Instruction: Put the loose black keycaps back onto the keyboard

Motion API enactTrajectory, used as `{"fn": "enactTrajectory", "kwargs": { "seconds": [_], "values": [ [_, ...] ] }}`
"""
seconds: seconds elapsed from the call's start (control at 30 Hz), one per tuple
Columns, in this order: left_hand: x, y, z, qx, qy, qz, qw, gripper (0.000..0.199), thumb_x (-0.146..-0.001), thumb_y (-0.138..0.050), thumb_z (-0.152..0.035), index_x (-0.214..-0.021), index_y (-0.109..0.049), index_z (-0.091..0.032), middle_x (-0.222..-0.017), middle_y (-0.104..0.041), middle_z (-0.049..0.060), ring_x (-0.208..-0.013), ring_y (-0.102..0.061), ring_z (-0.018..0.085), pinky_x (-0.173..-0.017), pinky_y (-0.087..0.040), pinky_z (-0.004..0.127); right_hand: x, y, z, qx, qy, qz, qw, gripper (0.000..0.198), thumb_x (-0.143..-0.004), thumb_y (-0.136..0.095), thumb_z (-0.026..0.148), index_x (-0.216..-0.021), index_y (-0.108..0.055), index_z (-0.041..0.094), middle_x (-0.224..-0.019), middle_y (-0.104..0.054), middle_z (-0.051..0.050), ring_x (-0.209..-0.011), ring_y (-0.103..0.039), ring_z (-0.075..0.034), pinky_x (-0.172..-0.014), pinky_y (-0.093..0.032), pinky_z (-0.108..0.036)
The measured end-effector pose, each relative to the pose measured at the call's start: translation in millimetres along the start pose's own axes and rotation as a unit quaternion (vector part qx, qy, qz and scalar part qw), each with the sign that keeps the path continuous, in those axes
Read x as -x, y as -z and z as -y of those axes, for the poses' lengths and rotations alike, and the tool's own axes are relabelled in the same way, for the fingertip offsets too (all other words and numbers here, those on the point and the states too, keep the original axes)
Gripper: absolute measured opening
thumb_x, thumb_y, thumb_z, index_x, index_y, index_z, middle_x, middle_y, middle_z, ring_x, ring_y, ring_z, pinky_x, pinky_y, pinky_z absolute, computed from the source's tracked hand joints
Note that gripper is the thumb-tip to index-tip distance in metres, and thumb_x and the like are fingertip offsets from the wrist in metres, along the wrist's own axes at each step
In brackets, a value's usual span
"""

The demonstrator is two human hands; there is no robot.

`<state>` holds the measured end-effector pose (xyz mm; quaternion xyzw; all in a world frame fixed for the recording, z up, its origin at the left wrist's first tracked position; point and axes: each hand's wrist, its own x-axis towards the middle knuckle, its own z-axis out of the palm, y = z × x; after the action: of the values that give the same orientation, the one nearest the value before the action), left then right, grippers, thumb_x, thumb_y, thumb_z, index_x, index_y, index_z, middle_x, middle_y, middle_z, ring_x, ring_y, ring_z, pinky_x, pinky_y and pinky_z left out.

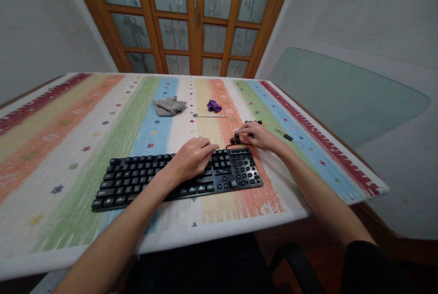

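A black keyboard [137, 177] lies on the striped tablecloth in front of me. Keycaps are off most of its right-hand number block, where bare switches show. My left hand [193, 159] rests over the right part of the main keys, with its fingers pressed together and pointing right; whatever may be between the fingertips is hidden. Beyond the keyboard's top right corner, my right hand [258, 134] reaches over a small cluster of loose black keycaps [235, 139], its fingers stretched out. More dark keycaps [259, 122] show just behind that hand.
A grey cloth [169, 106] and a crumpled purple cloth [214, 106] lie farther back. Near them is a thin brush [208, 116]. A small black-handled tool with wire prongs [286, 137] lies right of my right hand. A glass sheet [342, 88] leans against the right wall.
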<state>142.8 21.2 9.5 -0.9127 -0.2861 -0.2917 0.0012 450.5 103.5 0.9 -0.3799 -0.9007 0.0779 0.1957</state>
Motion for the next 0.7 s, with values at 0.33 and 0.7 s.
{"fn": "enactTrajectory", "kwargs": {
  "seconds": [0.33,0.7],
  "values": [
    [3.0,0.8,5.4,-0.044,-0.01,0.034,0.998,0.027,-0.1,-0.04,-0.02,-0.108,-0.066,-0.014,-0.085,-0.064,0.008,-0.079,-0.056,0.02,-0.071,-0.043,0.035,-9.4,-2.9,-4.9,-0.018,0.0,0.022,1.0,0.021,-0.081,-0.065,0.014,-0.093,-0.077,0.026,-0.089,-0.074,-0.004,-0.083,-0.064,-0.02,-0.083,-0.047,-0.038],
    [2.6,1.9,1.4,-0.021,-0.025,0.029,0.999,0.023,-0.098,-0.044,-0.019,-0.107,-0.065,-0.014,-0.085,-0.065,0.007,-0.079,-0.058,0.019,-0.072,-0.045,0.034,9.4,15.5,59.5,-0.047,-0.03,-0.096,0.994,0.016,-0.089,-0.064,0.027,-0.102,-0.069,0.02,-0.088,-0.072,-0.005,-0.075,-0.062,-0.018,-0.069,-0.048,-0.031]
  ]
}}
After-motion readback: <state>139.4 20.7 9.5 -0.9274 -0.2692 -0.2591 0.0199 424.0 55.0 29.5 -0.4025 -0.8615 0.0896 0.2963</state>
